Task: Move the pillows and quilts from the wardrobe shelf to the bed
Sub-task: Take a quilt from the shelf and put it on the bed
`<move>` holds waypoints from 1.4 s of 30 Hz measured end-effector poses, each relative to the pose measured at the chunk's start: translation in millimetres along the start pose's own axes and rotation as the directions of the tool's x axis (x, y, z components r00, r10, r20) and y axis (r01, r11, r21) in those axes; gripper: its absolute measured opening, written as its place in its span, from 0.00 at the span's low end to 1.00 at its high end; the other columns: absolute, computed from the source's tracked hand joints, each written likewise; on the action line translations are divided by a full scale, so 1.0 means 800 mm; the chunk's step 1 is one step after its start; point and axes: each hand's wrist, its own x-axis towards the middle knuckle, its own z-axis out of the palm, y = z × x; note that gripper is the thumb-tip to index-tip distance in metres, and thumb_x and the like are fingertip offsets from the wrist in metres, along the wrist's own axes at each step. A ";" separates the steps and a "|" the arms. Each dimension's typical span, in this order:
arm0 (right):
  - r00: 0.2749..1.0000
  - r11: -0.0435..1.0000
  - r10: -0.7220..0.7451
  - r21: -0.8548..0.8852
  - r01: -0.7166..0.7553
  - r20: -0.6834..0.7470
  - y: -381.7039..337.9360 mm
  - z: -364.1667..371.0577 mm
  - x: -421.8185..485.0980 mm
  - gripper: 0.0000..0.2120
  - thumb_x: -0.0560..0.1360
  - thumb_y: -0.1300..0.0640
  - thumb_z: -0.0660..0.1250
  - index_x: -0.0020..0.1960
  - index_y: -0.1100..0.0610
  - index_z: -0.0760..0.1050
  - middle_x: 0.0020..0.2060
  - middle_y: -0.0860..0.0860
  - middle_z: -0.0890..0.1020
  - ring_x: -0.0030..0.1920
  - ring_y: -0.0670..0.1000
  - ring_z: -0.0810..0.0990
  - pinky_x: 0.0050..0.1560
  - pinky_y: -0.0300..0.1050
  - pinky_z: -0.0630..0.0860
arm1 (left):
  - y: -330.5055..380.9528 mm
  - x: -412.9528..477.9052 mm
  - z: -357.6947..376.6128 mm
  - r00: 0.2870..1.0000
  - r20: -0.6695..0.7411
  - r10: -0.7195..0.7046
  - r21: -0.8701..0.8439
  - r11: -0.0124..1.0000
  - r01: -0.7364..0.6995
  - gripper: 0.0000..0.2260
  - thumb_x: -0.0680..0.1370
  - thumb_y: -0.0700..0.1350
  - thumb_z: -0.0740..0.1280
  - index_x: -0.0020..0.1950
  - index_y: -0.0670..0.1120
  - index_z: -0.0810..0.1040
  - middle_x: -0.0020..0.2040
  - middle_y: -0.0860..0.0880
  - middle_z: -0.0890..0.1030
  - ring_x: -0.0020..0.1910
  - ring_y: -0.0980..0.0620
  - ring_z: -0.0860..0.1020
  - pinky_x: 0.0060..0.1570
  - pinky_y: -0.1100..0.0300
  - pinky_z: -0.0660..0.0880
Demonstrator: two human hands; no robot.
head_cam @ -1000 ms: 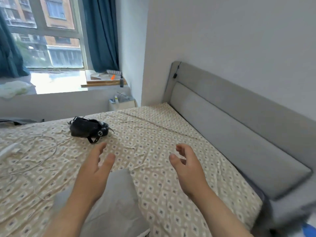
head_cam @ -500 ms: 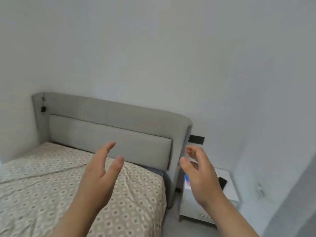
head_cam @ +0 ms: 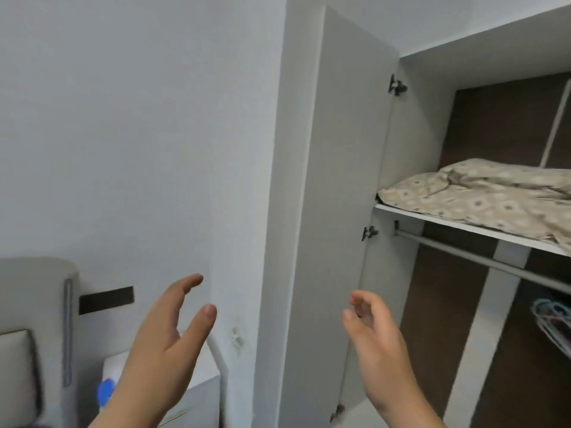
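While you faced the open wardrobe, both of your hands were raised in front of you and held nothing. Your left hand [head_cam: 167, 341] was spread, fingers apart and tilted toward the white wall [head_cam: 139, 149], thumb pointing up beside them. Your right hand [head_cam: 375, 335] was loosely cupped — fingers curled inward a little, not touching anything — and it sat in front of the wardrobe door [head_cam: 333, 211], which stood swung wide on its 2 dark hinges.

The quilt [head_cam: 482, 199], beige with a small diamond pattern, lay rumpled on the wardrobe shelf [head_cam: 432, 222], up and to the right of your right hand and well apart from it. One corner of the quilt reached the shelf's left end, and its far right part spilled over the front edge. I could not tell from this view whether a pillow lay under or behind it.

Below the shelf ran a grey hanging rail [head_cam: 482, 261], with a bunch of pale wire hangers [head_cam: 553, 322] at the right edge. At the lower left, the grey headboard [head_cam: 34, 319] of the bed showed — beside it a white nightstand [head_cam: 200, 396] with something blue on top, too blurred to name.
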 end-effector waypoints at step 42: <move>0.507 0.809 -0.284 -0.488 -0.329 -0.814 0.066 -0.407 0.344 0.20 0.76 0.47 0.64 0.67 0.47 0.68 0.65 0.48 0.74 0.65 0.49 0.72 0.64 0.54 0.71 | 0.190 0.357 0.699 0.662 0.417 0.623 -0.531 0.758 -0.378 0.21 0.78 0.56 0.60 0.70 0.53 0.68 0.69 0.54 0.71 0.68 0.52 0.67 0.59 0.58 0.63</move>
